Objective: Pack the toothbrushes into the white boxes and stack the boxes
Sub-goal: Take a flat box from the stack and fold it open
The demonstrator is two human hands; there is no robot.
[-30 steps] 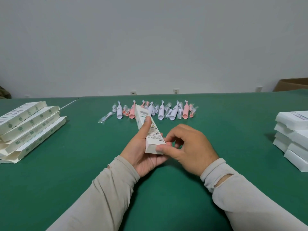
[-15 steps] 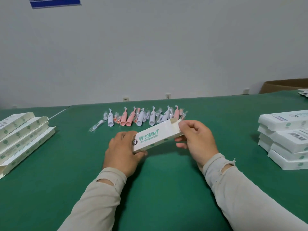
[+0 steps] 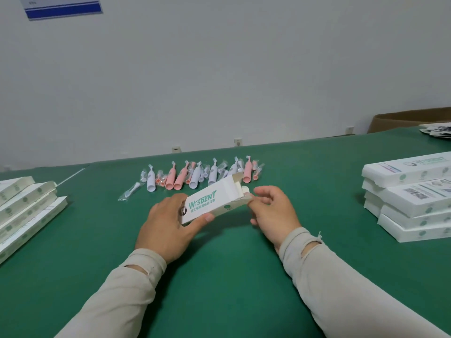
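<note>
A: What's the biggest thing in view?

B: The green table (image 3: 219,276), running under both hands. To the right of the right hand, well apart from it, sits a stack of white boxes (image 3: 412,196). Well to the left of the left hand lie flat boxes (image 3: 26,211), overlapped in a slanting row.

A: And the box being worked on?

B: A white box (image 3: 212,203) with green lettering, held between the hands above the table. Its long axis runs from lower left up to upper right. The upper right end is open, with its flap standing up and something white showing inside the mouth.

A: How do the hands stand?

B: The left hand (image 3: 168,228) grips the lower left end, thumb along the near edge and fingers behind. The right hand (image 3: 273,211) is at the open end, fingers loosely curled, a fingertip touching the box's lower corner; I can't tell whether it pinches anything. The hands are apart, one at each end of the box.

A: And the toothbrushes?

B: A row of pink and white toothbrushes (image 3: 195,176) lies on the table just beyond the hands, most pointing away with the brush heads far. One brush head (image 3: 130,191) in clear wrap lies beside the row's left end.
</note>
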